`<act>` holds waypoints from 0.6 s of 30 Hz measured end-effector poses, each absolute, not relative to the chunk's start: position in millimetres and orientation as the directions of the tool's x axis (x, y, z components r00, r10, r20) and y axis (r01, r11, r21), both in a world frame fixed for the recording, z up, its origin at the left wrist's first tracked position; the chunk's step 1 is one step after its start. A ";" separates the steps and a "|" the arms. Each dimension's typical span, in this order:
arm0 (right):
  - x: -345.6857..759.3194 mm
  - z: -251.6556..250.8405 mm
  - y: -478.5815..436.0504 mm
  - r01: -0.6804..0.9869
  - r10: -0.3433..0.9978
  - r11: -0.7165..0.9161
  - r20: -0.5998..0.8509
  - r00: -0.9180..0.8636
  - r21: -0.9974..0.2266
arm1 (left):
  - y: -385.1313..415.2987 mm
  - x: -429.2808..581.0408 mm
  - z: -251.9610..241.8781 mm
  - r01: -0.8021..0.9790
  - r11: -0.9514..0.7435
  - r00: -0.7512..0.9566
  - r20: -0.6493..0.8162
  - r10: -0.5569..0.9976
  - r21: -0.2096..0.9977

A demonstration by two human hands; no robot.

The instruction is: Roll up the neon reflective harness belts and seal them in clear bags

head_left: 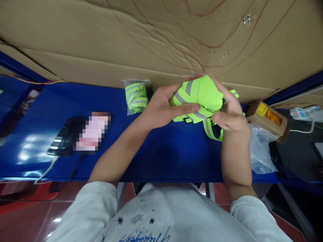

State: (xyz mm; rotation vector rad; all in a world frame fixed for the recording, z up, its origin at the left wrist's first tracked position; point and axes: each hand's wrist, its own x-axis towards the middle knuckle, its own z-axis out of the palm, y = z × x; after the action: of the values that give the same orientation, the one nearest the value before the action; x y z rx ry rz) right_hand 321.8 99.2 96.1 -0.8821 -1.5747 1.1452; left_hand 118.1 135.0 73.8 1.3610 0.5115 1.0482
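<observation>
Roll [209, 90] of hi-vis strap is up in both hands, over the table [171, 161], approx. mid-right. Main risk, I'd say: outer wraps slip & it unwinds if either hand slackens, esp. w/ the strap end [208, 129] hanging loose below. That end could also snag, e.g. on a finger.

Grip: L hand [165, 106] closed on the roll's left side, thumb flat across the front, fingers mostly hidden behind. R hand [230, 112] curled round the right end, thumb at lower edge; fingertips partly hidden, so can't tell how hard it presses.

Nearby: clear bag [262, 151] just beside R forearm, could get knocked by the elbow; box [268, 117] behind it. Bagged roll [136, 99] left of L hand, phone [64, 137] further left.
</observation>
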 end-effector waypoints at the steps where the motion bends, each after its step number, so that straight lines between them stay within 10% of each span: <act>1: 324.5 99.6 97.1 0.009 0.904 0.320 0.303 -0.301 -0.947 | 132.9 118.6 76.2 -0.277 -0.160 0.460 0.277 0.844 0.948; 13: 343.1 100.5 81.7 0.366 0.882 0.466 0.390 -0.265 -0.805 | 132.9 109.5 77.5 -0.205 -0.202 0.487 0.279 0.828 0.958; 18: 451.4 58.7 37.0 0.727 0.743 -0.381 0.279 0.608 -0.571 | 134.6 116.7 75.0 -0.387 -0.062 0.433 0.241 0.869 0.920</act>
State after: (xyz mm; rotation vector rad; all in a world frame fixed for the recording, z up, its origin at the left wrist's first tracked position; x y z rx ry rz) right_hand 451.4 37.0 58.7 -2.1658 -1.1528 0.0307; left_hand 116.7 134.6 75.0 1.2381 0.5030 1.1014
